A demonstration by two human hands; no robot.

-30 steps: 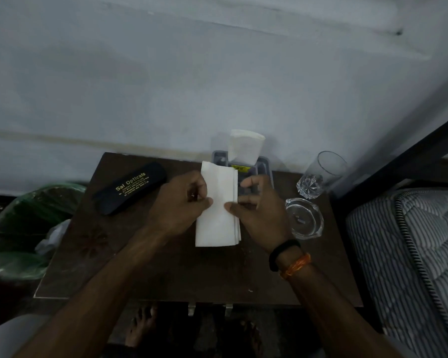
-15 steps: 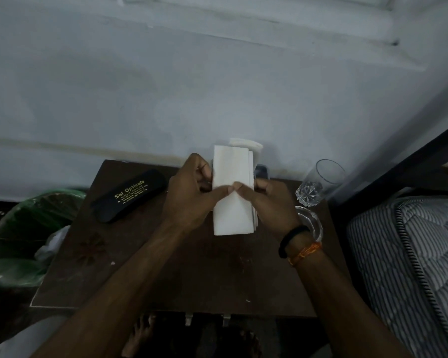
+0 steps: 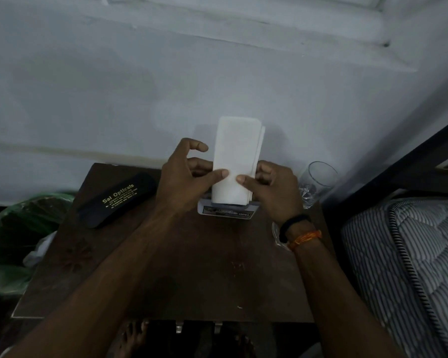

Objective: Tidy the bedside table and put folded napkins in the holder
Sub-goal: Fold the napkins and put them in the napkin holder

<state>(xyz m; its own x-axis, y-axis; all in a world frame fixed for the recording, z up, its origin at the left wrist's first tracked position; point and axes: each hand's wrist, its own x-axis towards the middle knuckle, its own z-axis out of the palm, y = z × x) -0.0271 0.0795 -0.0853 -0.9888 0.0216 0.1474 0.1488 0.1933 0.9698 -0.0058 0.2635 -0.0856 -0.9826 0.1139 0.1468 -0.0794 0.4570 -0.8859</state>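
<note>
Napkins (image 3: 237, 161) upright in holder (image 3: 226, 212), both hands pinching.

The folded napkins (image 3: 237, 161) are a tall white stack, standing upright with the bottom end down in the napkin holder (image 3: 226, 211). A second layer peeks out along the stack's right edge. The holder's a small grey thing with a label strip on its front, sitting near the back edge of the bedside table (image 3: 166, 275), about midway along it.
</note>
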